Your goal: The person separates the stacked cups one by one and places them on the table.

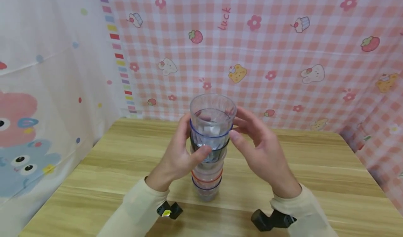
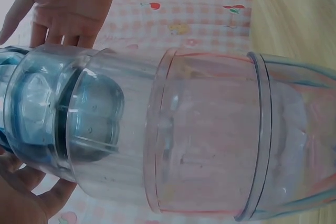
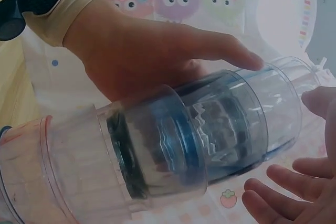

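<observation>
A tall stack of clear tumblers (image 1: 206, 167), nested one in another, stands upright in front of me in the head view. Blue, dark and red rings mark several rims, and bluish tumblers (image 3: 231, 124) sit near its upper part in the right wrist view. My left hand (image 1: 176, 160) grips this upper part, thumb across the front and fingers behind. Beside the top tumbler (image 1: 214, 106), my right hand (image 1: 264, 153) is held with fingers spread; the right wrist view shows the right hand (image 3: 299, 182) apart from the stack. Whether the base touches the table cannot be told.
A wood-grain table (image 1: 126, 160) extends under the stack and arms. Behind it hangs a pink checked cloth (image 1: 283, 55) with cartoon prints, and a white printed cloth (image 1: 56, 83) hangs at the left. Black wrist devices (image 1: 272, 221) are strapped over both sleeves.
</observation>
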{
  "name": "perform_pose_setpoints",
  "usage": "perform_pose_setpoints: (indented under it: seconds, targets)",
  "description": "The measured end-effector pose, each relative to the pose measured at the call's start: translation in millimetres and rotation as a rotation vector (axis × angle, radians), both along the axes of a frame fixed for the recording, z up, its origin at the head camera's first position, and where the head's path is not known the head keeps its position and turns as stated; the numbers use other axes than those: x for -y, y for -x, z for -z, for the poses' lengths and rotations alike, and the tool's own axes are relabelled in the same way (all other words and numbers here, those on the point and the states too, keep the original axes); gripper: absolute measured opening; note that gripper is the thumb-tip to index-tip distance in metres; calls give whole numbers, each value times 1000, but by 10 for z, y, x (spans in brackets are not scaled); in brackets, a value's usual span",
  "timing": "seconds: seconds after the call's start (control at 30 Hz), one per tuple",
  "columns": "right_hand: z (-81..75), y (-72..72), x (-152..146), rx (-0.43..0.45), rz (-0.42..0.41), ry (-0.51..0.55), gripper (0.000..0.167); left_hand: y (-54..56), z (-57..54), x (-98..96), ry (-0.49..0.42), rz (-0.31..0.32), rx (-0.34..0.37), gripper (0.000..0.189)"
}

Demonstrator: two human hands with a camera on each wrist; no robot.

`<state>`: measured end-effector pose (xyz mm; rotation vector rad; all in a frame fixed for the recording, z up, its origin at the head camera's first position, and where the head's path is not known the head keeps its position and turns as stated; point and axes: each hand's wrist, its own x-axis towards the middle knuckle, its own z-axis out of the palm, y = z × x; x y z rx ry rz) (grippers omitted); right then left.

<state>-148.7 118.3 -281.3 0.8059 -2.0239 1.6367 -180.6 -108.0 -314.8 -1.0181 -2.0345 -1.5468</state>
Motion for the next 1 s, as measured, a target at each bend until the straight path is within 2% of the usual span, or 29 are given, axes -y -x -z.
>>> perform_pose_setpoints:
  seconds: [0.2,0.4,0.73,1.0]
  targets:
    - [-56,15,42,12,-16,21,66,3,-29,-57,-18,13,23,106]
    - [-74,44,122,-10,-65,46,70,-6,-27,-114,-76,39,54,109]
    - [-120,56,236,55,-74,28,81,-5,14,-148,-101,62,41,104]
    - [-146,64,261,87,-80,12,82,8,31,-161,-106,59,21,102]
